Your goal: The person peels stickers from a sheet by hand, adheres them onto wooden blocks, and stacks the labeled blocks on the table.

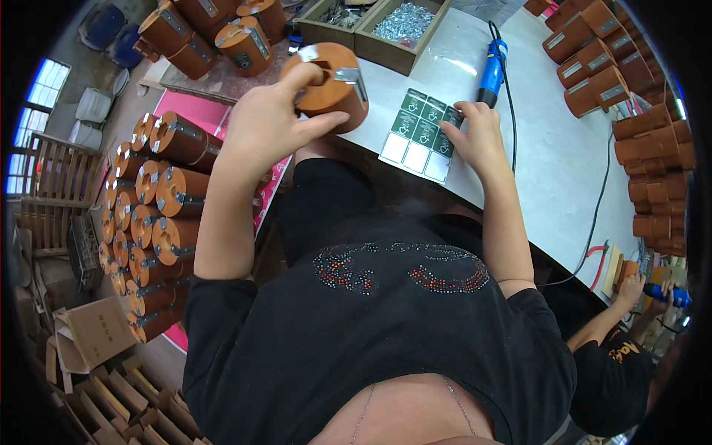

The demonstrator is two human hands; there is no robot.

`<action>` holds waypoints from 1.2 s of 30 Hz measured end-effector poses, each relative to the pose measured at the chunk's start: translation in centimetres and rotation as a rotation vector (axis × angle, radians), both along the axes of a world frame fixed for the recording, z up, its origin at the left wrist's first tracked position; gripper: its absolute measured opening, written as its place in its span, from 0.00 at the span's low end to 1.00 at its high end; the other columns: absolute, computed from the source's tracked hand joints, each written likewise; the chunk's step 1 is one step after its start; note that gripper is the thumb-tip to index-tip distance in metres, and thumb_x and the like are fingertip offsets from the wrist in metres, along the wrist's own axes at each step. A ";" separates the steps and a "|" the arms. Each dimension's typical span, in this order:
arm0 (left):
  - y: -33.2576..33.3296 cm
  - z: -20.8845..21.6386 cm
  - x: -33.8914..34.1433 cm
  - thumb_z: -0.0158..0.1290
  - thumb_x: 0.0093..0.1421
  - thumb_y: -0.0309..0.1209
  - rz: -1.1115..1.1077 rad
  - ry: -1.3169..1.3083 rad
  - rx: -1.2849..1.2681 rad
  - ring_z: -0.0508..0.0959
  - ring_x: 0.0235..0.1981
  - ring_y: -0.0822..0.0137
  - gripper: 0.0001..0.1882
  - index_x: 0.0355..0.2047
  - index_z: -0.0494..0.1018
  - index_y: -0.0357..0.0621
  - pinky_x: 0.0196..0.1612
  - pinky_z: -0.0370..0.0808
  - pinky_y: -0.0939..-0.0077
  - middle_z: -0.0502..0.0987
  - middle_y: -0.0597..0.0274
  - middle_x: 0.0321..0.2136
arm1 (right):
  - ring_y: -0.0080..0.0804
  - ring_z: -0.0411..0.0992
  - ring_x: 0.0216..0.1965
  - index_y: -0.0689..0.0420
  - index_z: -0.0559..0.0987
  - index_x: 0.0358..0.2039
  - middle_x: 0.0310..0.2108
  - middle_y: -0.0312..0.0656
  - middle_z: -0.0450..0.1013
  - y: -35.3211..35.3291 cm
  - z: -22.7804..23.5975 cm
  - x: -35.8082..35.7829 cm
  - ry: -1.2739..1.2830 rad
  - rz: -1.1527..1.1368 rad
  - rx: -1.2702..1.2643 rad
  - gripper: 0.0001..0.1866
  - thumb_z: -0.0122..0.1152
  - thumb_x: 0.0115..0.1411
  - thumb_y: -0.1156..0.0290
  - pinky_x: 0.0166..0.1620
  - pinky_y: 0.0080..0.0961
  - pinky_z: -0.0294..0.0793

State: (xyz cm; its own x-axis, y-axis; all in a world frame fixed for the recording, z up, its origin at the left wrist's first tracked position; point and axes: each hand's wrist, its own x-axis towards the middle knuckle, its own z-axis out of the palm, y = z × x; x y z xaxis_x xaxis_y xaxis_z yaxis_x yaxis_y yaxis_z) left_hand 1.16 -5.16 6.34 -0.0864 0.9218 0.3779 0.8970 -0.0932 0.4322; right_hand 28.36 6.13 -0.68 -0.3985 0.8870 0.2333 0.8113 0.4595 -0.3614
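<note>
My left hand (271,119) grips an orange-brown cylinder (348,107) with a hole in its top and metal hardware on its rim and side. It is held up over the near left edge of the table. My right hand (480,141) is at the right edge of a label sheet (419,133), thumb and fingers apart. The thumb touches a green label, and the fingertips are by the far right corner. Several green labels and a row of white blanks show on the sheet. Just beyond that hand lies a blue corded power tool (492,70).
Trays of small metal parts (404,24) stand at the far edge. More brown cylinders (178,193) are stacked on the left, with others (593,59) along the right. A black cord (602,200) crosses the white table (549,148). At lower right, a co-worker (612,371) holds a blue tool (667,295).
</note>
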 end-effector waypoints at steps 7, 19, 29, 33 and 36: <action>4.3 -1.0 1.0 0.58 0.44 0.52 -0.054 0.166 -0.310 0.77 0.35 0.53 0.29 0.45 0.67 0.56 0.38 0.73 0.64 0.78 0.53 0.30 | 0.41 0.65 0.44 0.57 0.77 0.35 0.36 0.43 0.72 1.4 -0.2 -0.6 -0.173 -0.001 0.085 0.14 0.63 0.49 0.65 0.44 0.35 0.65; -1.8 -7.3 6.6 0.61 0.49 0.36 -0.252 -1.127 -0.367 0.78 0.35 0.68 0.24 0.41 0.71 0.30 0.39 0.74 0.78 0.77 0.52 0.33 | 0.16 0.68 0.29 0.60 0.73 0.32 0.26 0.34 0.72 1.7 4.7 0.0 0.628 0.327 -0.483 0.05 0.56 0.57 0.73 0.34 0.15 0.68; -1.4 -6.5 7.3 0.45 0.54 0.20 -0.256 -1.645 -0.444 0.77 0.33 0.71 0.15 0.42 0.68 0.24 0.38 0.74 0.82 0.76 0.53 0.33 | 0.24 0.72 0.34 0.61 0.74 0.34 0.27 0.38 0.74 -0.2 3.7 -0.2 0.552 0.175 -0.211 0.07 0.58 0.55 0.73 0.37 0.19 0.70; -1.2 -7.2 8.2 0.49 0.55 0.20 -0.205 -1.466 -0.328 0.76 0.31 0.76 0.13 0.41 0.68 0.26 0.34 0.72 0.85 0.77 0.55 0.30 | 0.25 0.70 0.34 0.58 0.74 0.37 0.32 0.40 0.74 -0.2 1.9 -0.5 0.490 0.160 0.098 0.11 0.60 0.53 0.73 0.37 0.21 0.68; -0.8 -8.2 8.7 0.48 0.57 0.21 -0.201 -1.468 -0.235 0.74 0.28 0.79 0.12 0.40 0.68 0.27 0.32 0.71 0.87 0.77 0.58 0.29 | 0.40 0.66 0.39 0.56 0.75 0.35 0.37 0.42 0.70 -2.5 2.2 -2.1 0.345 0.225 0.555 0.15 0.64 0.44 0.77 0.43 0.31 0.65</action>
State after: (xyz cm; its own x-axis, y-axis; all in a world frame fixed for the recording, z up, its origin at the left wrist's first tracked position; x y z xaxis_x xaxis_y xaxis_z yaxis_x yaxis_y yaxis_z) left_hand 9.87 -5.97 -1.85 -0.1153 0.9897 -0.0848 -0.3552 0.0386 0.9340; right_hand 26.23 3.63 1.54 -0.3801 0.5041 0.7755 0.5557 0.7947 -0.2442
